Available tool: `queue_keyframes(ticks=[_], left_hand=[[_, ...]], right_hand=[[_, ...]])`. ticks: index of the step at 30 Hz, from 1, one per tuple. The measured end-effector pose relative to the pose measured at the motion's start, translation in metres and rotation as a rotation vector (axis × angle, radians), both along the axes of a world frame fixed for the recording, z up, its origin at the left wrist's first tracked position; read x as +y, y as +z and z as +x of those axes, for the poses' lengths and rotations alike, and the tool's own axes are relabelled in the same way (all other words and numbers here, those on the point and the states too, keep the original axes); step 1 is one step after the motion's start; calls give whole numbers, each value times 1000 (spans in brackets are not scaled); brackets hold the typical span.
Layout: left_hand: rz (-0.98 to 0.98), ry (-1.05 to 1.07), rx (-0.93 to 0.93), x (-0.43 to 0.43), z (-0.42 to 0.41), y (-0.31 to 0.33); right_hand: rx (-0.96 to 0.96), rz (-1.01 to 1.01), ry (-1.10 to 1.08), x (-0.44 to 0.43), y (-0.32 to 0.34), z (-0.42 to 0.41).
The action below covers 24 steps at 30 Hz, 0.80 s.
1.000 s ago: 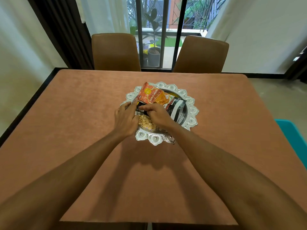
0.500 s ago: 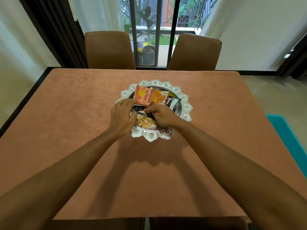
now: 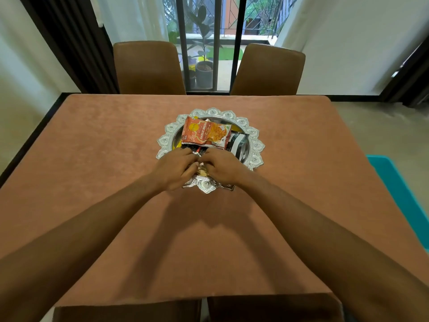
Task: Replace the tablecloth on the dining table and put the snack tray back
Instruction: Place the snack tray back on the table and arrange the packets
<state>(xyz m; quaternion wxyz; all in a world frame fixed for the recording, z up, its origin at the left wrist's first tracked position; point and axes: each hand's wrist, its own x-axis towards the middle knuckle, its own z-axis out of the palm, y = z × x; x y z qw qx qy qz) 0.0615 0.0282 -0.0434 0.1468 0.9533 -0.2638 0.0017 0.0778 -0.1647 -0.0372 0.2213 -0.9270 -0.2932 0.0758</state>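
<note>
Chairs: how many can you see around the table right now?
4. Two brown chairs stand at the far edge, one on the left and one on the right. Two more chair backs show at the near edge, left and right.

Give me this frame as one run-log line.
cloth: brown tablecloth on | tray: silver snack tray centred | left hand, right hand: among packets at near rim | grasp: unclear

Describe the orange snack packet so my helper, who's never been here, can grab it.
On the brown tablecloth sits a silver tray with a scalloped rim. The orange packet lies at its far side, the only orange one, beside a black-and-white packet.
</note>
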Motion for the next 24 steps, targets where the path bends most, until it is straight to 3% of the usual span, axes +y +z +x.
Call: queue_keyframes(ticks=[4,7,18,24], left_hand=[[-45,17,-2,0,1,1],[-20,2,25,-2,3,4],[70,-76,50,-5,11,3],[147,-86,100,-6,21,3]], right_hand=[[-41,67,-128,4,-8,-7],[-66,-85,-93,12,-11,-12],[-161,35,-21,8,-16,-28],[-96,-58,-38,5,-14,-20]])
